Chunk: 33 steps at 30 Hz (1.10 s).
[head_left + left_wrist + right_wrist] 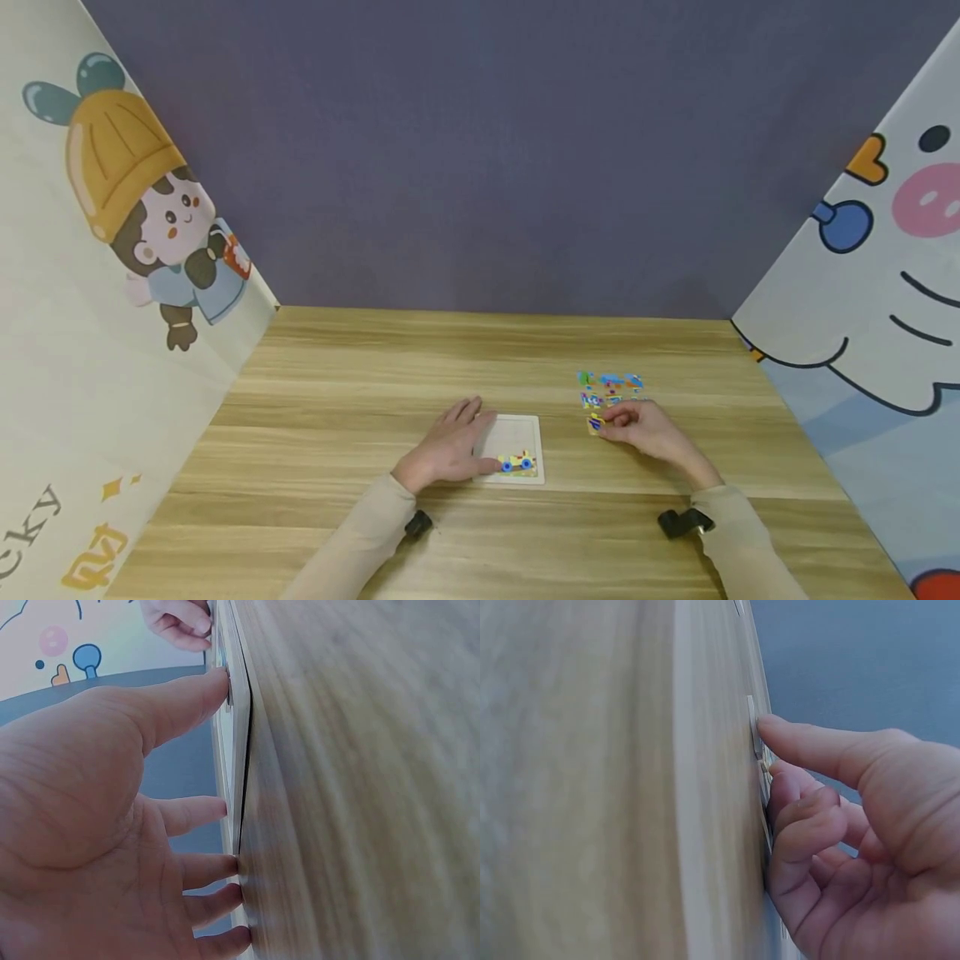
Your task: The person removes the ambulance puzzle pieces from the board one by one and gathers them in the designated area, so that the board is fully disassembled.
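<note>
A light puzzle tray [517, 427] lies flat on the table, with joined pieces showing a yellow vehicle picture [517, 463] along its lower edge. My left hand [452, 446] spreads over the tray's left side. Its thumb [187, 701] presses on the tray and the other fingertips touch down at the tray's edge and on the table. To the right, my right hand [643, 429] pinches a small yellow and blue puzzle piece [595, 423] between thumb and forefinger, at table level. In the right wrist view the thin piece [753, 726] shows edge-on beside the thumb; the other fingers are curled.
Several loose, colourful puzzle pieces [611, 382] lie in rows just beyond my right hand, which partly covers them. The wooden table [337, 400] meets a dark back panel [480, 167] and printed side panels with cartoon figures.
</note>
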Available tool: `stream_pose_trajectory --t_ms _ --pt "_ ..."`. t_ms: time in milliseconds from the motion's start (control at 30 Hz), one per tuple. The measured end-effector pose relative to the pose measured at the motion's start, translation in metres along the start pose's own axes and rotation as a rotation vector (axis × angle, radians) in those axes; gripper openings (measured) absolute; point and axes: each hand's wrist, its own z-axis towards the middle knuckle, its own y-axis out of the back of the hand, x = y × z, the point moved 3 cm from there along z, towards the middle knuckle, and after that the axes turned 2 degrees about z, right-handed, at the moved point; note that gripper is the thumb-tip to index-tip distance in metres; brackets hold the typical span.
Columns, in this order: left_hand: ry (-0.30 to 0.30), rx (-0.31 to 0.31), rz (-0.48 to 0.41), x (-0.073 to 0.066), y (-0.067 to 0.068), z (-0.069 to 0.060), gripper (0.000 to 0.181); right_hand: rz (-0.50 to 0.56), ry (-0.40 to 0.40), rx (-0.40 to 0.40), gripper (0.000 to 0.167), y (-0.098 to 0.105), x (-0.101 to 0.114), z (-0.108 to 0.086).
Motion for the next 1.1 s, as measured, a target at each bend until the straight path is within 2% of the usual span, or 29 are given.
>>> stream_pose_trajectory --t_ms 300,500,733,967,1100 --pt "-0.010 0.000 0.001 0.001 0.000 0.001 0.083 -0.009 0.011 -0.007 0.034 -0.001 0.003 -0.001" --pt "-0.008 0.002 -0.011 0.001 0.000 0.000 0.082 -0.014 0.033 -0.002 0.031 -0.007 0.013 -0.001" --pt "-0.008 -0.001 -0.004 0.001 -0.002 0.000 0.084 0.008 0.129 0.056 0.024 -0.023 0.027 -0.002" --pt "-0.008 0.001 0.006 0.001 -0.001 0.001 0.084 0.045 0.149 0.111 0.026 -0.039 0.039 -0.003" --pt "-0.007 0.003 -0.007 0.000 0.000 0.000 0.082 0.101 0.162 0.147 0.029 -0.049 0.047 -0.002"
